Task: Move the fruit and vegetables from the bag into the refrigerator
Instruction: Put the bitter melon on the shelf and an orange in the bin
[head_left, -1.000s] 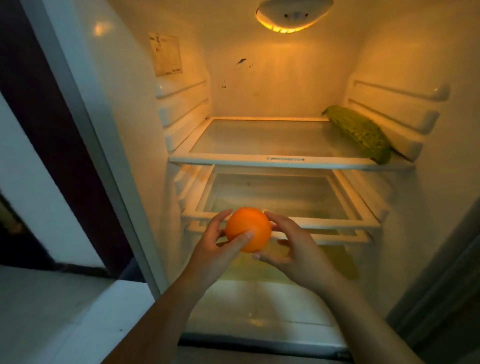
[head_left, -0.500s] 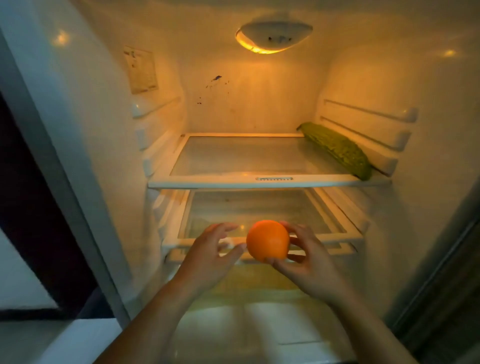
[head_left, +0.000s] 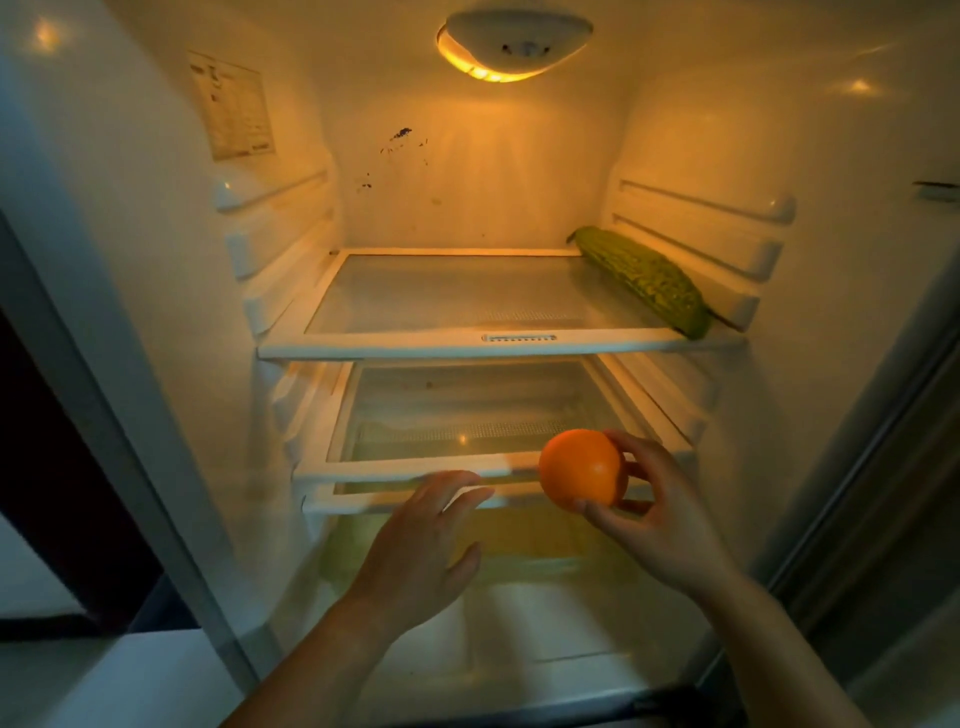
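An orange (head_left: 583, 468) is held in my right hand (head_left: 660, 519) in front of the lower glass shelf (head_left: 415, 467) of the open refrigerator. My left hand (head_left: 421, 551) hovers to the left of the orange with fingers spread, no longer touching it. A bumpy green bitter gourd (head_left: 644, 280) lies along the right side of the upper glass shelf (head_left: 415, 345). The bag is out of sight.
The refrigerator lamp (head_left: 511, 44) glows at the top. Ribbed shelf rails line both side walls. A label (head_left: 234, 106) sticks to the left wall. A crisper drawer (head_left: 519, 551) with yellow-green contents sits below the shelves. The refrigerator's left frame (head_left: 104, 415) borders a dark room.
My left hand has let go of the orange and dropped back to the left. My right hand carries the orange to the right and closer to the lower shelf. The view tilted upward.
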